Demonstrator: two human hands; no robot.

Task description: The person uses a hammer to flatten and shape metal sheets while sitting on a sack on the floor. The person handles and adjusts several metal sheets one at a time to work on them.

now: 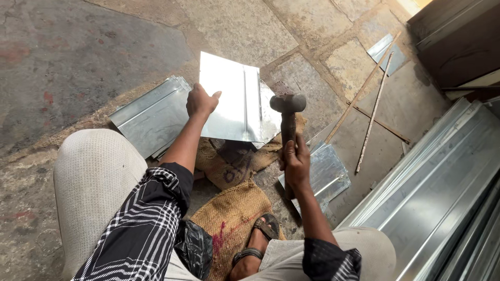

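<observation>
- Left hand (200, 101) grips the near-left edge of a shiny sheet-metal panel (234, 99), fingers curled over the rim, thumb pointing up and to the right.
- The panel is tilted, with its near edge resting on burlap sacking (229, 166); a raised seam runs lengthwise down it, right of centre.
- Right hand (296, 162) is clenched around the handle of a dark mallet (287, 112); the mallet head sits just beside the panel's right edge, near the seam. Contact between head and metal cannot be told.
- A stack of folded metal sheets (151, 117) lies on the stone floor (78, 57) behind the left hand, partly under the panel.
- Another bright metal piece (325, 174) lies flat on the floor just beside the right wrist.
- Two thin rods (372, 112) cross one another on the floor, well to the right of the mallet.
- Long profiled metal sheets (437, 192) are stacked along the right edge of the view.
- The person sits low, knees spread, wearing a black-and-white checked shirt; one sandalled foot (258, 242) rests on a second burlap sack.
</observation>
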